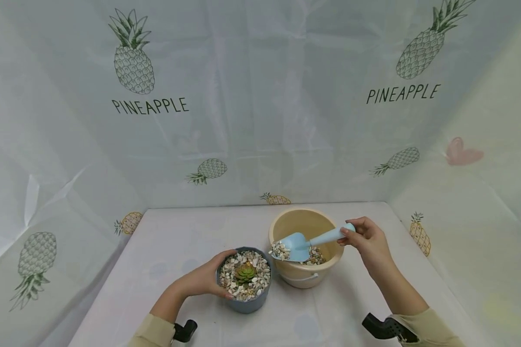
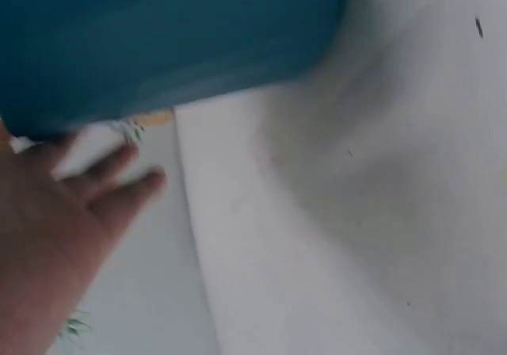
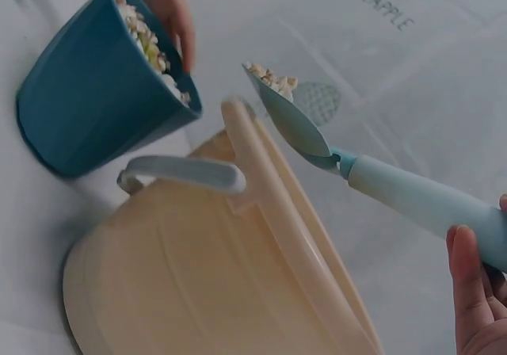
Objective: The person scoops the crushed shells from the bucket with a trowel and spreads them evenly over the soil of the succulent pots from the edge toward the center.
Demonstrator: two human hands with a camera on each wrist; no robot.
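A blue-grey flowerpot (image 1: 248,306) holds a small green succulent (image 1: 245,273) ringed by pale pebbles (image 1: 229,273). My left hand (image 1: 205,278) grips the pot from its left side, thumb at the near rim and fingers toward the far rim. In my right hand (image 1: 369,243) is the handle of a light blue trowel (image 1: 298,241), pinched between thumb and fingers. The trowel's blade carries a small heap of pebbles (image 3: 273,79) at its tip. It is over the left rim of a cream bucket (image 1: 301,275), with the tip close to the pot.
More pebbles (image 1: 316,256) lie inside the bucket, which stands right beside the pot. A pale bucket handle (image 3: 186,171) hangs on the side facing me. White sheeting (image 1: 260,96) printed with pineapples rises behind and along both sides of the white table (image 1: 178,226).
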